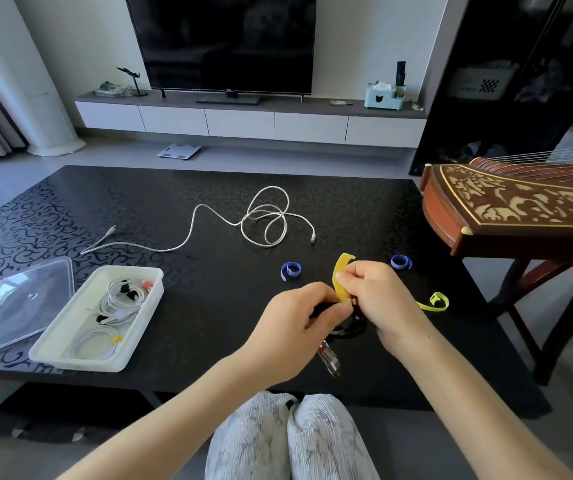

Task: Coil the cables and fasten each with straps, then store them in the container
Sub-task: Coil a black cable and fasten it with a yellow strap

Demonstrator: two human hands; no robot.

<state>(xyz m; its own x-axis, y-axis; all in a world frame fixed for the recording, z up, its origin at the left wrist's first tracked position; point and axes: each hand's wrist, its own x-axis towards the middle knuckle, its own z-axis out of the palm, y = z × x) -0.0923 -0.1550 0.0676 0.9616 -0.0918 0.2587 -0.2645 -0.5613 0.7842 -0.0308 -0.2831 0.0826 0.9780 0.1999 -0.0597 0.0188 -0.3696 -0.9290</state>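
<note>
Left hand (297, 318), right hand (380, 299) pinch yellow strap (341, 270) on black cable (353, 331); container (70, 356) holds white coils (119, 301).

Table layout: container at the front left, hands at the front middle.

The container (77, 363) sits on the table (209, 306) near its front left corner. It has bundled cables (119, 303) in it, and the lid (25, 306) lies just beside it toward the left edge. Behind them, a loose cable (264, 220) lies spread across the middle of the table toward the far edge. Near the front edge, right of the container, the left hand (295, 327) grips a coiled cable (352, 329) and the right hand (378, 299) pinches the held strap (342, 271). The left rolled strap (290, 270) lies behind the left hand, and the right rolled strap (401, 262) behind the right hand. An open strap (434, 303) lies near the right edge. A stringed instrument (520, 209) stands beyond the far right corner.
</note>
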